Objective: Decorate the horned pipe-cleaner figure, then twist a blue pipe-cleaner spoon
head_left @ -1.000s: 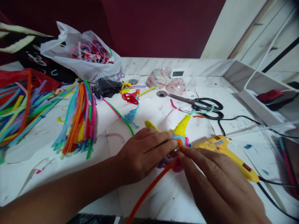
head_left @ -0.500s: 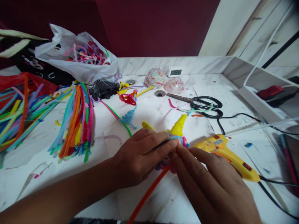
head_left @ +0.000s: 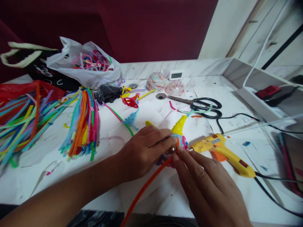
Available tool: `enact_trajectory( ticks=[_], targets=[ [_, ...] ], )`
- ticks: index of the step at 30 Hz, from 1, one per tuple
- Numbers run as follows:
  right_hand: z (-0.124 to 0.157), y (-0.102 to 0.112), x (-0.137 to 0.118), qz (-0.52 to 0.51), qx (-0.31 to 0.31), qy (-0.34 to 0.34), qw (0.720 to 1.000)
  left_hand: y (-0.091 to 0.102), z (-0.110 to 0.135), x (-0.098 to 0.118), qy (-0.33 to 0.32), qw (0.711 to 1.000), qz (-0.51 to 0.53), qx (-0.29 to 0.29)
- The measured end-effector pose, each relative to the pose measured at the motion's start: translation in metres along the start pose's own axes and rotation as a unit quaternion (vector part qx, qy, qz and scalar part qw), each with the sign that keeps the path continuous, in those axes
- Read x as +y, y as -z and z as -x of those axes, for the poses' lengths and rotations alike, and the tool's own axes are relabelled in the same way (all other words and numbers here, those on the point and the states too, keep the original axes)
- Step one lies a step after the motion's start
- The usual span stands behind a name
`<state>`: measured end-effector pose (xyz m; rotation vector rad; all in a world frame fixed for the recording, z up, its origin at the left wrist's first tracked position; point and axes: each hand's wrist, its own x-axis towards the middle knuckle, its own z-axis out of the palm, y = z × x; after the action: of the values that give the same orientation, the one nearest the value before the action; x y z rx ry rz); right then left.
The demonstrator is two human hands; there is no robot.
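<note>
My left hand [head_left: 142,151] is closed around a multicoloured pipe-cleaner figure [head_left: 181,141], which is mostly hidden beneath the fingers. A yellow pointed piece [head_left: 179,125] sticks up from its far side, and a shiny round bead-like part [head_left: 173,148] shows between my hands. From the figure a long orange pipe cleaner [head_left: 145,188] trails toward the table's front edge. My right hand [head_left: 208,186] presses with its fingertips where the orange strand meets the figure. Beside that hand lies a yellow glue gun [head_left: 213,144], its tip close to my knuckles.
Black-handled scissors [head_left: 205,107] lie beyond the glue gun. Bundled pipe cleaners [head_left: 81,126] and a looser pile [head_left: 26,116] lie left. A white plastic bag [head_left: 68,71] of coloured scraps stands at the back, near a small digital clock [head_left: 176,75]. Cords run along the right.
The bead-like part and more of the orange strand at the figure show between my fingers now. Both hands keep their hold, and the whole view has shifted slightly.
</note>
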<state>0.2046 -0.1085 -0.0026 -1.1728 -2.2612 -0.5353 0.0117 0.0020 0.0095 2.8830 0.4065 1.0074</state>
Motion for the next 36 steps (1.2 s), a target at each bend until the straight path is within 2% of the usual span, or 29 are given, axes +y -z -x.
enact_trajectory(
  ticks=[9,17,27,36],
  targets=[
    [0.005,-0.006,-0.012,0.013,0.024,-0.042,0.999,0.005,-0.012,-0.001,-0.006,1.000,0.001,-0.018],
    [0.001,-0.004,-0.009,0.018,0.000,-0.028,0.999,0.012,-0.015,0.002,0.000,0.999,0.009,-0.045],
    [0.002,-0.003,-0.006,0.007,0.009,-0.038,0.999,0.018,-0.024,0.002,-0.024,0.997,-0.007,-0.079],
    [-0.002,-0.003,0.002,0.000,0.018,-0.039,0.999,0.017,-0.028,-0.004,-0.022,0.996,0.023,-0.083]
  ],
)
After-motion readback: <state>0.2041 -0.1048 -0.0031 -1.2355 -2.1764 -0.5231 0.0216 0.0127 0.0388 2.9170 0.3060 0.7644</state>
